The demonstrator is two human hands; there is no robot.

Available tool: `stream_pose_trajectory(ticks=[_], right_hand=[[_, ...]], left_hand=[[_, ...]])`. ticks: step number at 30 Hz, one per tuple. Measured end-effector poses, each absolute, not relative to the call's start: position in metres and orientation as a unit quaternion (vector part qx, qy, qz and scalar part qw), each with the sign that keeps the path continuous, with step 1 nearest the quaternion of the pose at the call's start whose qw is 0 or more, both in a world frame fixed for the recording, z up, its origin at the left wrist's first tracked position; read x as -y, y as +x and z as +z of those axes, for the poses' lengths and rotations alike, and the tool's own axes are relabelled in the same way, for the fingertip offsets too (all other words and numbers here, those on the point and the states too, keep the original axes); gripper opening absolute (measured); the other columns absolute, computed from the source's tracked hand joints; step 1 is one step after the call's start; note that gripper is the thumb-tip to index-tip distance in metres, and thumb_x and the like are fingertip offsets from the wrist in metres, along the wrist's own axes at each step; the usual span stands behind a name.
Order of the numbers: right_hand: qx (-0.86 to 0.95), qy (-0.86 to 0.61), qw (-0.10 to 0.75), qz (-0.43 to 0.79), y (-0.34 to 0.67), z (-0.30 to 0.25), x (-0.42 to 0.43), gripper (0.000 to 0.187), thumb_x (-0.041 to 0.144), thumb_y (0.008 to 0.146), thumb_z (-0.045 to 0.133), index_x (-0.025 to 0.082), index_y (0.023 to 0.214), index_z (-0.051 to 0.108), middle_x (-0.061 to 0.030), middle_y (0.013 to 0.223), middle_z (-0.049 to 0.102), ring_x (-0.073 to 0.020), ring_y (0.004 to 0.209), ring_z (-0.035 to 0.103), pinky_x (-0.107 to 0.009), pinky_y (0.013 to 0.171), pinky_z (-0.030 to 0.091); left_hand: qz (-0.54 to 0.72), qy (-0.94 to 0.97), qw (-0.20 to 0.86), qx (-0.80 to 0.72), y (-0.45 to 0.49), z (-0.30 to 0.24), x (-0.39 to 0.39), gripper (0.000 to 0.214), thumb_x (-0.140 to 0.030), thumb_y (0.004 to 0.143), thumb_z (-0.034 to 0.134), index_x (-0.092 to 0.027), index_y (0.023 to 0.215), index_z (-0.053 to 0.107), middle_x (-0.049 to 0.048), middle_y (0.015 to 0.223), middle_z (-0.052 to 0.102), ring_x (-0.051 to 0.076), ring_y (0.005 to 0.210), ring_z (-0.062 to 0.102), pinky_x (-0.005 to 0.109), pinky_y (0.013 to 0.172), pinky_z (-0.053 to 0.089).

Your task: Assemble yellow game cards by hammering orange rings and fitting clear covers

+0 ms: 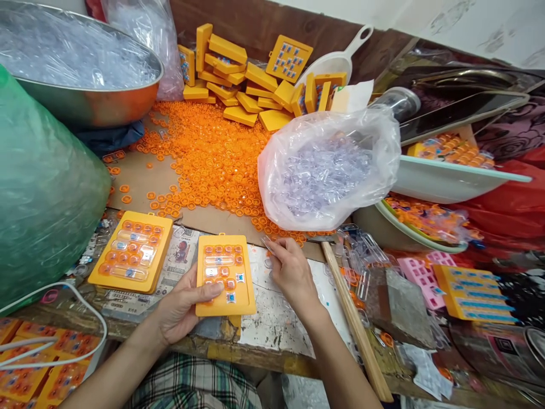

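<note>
My left hand (183,301) grips a yellow plastic panel (249,255) by its left side, thumb lying on its face. Round orange caps and clear pieces fill many of the panel's slots; two slots at the lower right show blue-and-white bits uncovered. To its right, my right hand (293,272) is closed in a pinch on a small clear plastic piece (267,244), apart from the panel. A second yellow panel (102,272), fitted with orange caps and clear covers, lies at the left on a printed sheet (176,261).
Loose orange caps (213,153) spread behind the hands, beside an open bag of clear pieces (327,176). Yellow panels (238,116) are heaped at the back. A metal bowl (106,96) and green bag (42,199) stand left. A wooden stick (355,318) and grey block (406,307) lie right.
</note>
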State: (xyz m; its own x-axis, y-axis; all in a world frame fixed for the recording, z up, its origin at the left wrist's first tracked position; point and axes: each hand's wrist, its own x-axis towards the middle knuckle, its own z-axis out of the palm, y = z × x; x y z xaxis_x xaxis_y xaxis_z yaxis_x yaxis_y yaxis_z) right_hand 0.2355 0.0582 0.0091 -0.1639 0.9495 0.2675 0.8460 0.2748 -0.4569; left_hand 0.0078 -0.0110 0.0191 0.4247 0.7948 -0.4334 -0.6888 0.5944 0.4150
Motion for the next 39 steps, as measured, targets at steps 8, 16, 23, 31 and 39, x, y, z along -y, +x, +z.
stream_pose_trajectory(ticks=[8, 16, 23, 31, 39], right_hand=[[0.658, -0.595, 0.396, 0.238, 0.223, 0.047, -0.018, 0.022, 0.033, 0.087, 0.059, 0.021, 0.103, 0.067, -0.0052, 0.088, 0.07, -0.0182, 0.077, 0.066, -0.032, 0.071, 0.055], [0.655, -0.538, 0.373, 0.379, 0.192, 0.046, 0.023, 0.006, 0.026, 0.08, 0.067, 0.022, 0.082, 0.072, -0.0003, 0.068, 0.07, -0.0137, 0.058, 0.062, -0.025, 0.054, 0.052], [0.646, -0.543, 0.425, 0.326, 0.187, 0.033, 0.034, 0.012, 0.019, 0.078, 0.067, 0.027, 0.083, 0.074, -0.0065, 0.099, 0.065, -0.0205, 0.089, 0.061, -0.036, 0.08, 0.05], [0.416, -0.552, 0.457, 0.56, 0.179, 0.032, 0.036, 0.04, 0.033, 0.066, 0.079, 0.024, 0.072, 0.04, 0.0026, 0.075, 0.059, -0.0149, 0.068, 0.062, -0.027, 0.062, 0.053], [0.491, -0.59, 0.413, 0.491, 0.191, 0.033, 0.037, 0.039, 0.044, 0.066, 0.077, 0.024, 0.077, 0.045, 0.0003, 0.072, 0.066, -0.0179, 0.065, 0.067, -0.032, 0.06, 0.056]], left_hand=[[0.428, 0.125, 0.841, -0.306, 0.007, 0.022, 0.014, 0.089, 0.003, 0.061, 0.076, -0.02, 0.137, 0.033, 0.0155, 0.125, 0.062, 0.031, 0.112, 0.061, 0.041, 0.095, 0.05], [0.453, 0.19, 0.803, -0.337, 0.017, 0.024, 0.019, 0.077, -0.001, 0.055, 0.081, -0.018, 0.121, 0.045, 0.0132, 0.12, 0.065, 0.028, 0.107, 0.063, 0.037, 0.093, 0.05], [0.496, 0.204, 0.729, -0.425, 0.027, 0.028, 0.026, 0.065, -0.01, 0.058, 0.083, -0.018, 0.111, 0.046, 0.0079, 0.104, 0.071, 0.022, 0.092, 0.068, 0.033, 0.083, 0.054], [0.489, 0.302, 0.683, -0.45, 0.022, 0.031, 0.032, 0.054, -0.016, 0.062, 0.082, -0.018, 0.106, 0.051, 0.006, 0.1, 0.07, 0.023, 0.09, 0.068, 0.032, 0.08, 0.055], [0.492, 0.255, 0.714, -0.427, 0.031, 0.022, 0.035, 0.058, -0.019, 0.063, 0.081, -0.018, 0.112, 0.051, 0.01, 0.107, 0.069, 0.025, 0.095, 0.067, 0.036, 0.085, 0.054]])
